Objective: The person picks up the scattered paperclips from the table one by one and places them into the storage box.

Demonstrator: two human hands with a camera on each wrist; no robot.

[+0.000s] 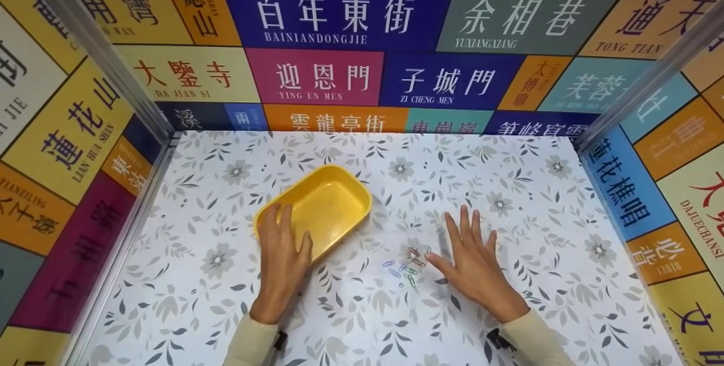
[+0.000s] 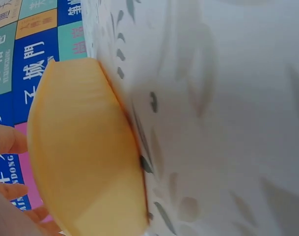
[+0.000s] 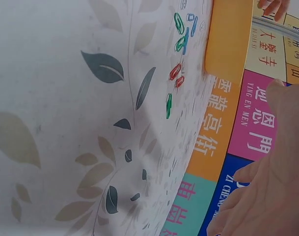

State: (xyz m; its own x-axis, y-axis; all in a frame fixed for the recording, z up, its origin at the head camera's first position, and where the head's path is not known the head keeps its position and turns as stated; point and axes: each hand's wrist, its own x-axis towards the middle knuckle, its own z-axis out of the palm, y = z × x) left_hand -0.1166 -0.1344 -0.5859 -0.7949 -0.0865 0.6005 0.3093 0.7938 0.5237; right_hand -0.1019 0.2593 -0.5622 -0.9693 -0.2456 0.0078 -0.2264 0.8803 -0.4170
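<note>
A shallow yellow plastic tray (image 1: 334, 207) lies at an angle on the table, left of centre. My left hand (image 1: 281, 261) is over its near left end, fingers reaching above the rim and thumb by the near side. In the left wrist view the fingers (image 2: 12, 140) show loosely bent beyond the tray wall (image 2: 85, 147); whether they touch it is unclear. Several small coloured paper clips, among them a red clip (image 1: 418, 262), a green clip (image 1: 411, 280) and a blue clip (image 1: 388, 264), lie loose right of the tray. Beside them my right hand (image 1: 475, 267) hovers palm down, fingers spread, holding nothing.
The table (image 1: 543, 298) has a white cover printed with grey leaves and flowers. Coloured panels with place names (image 1: 334, 9) wall it in at the back and both sides. Metal strips (image 1: 656, 66) run along the corners.
</note>
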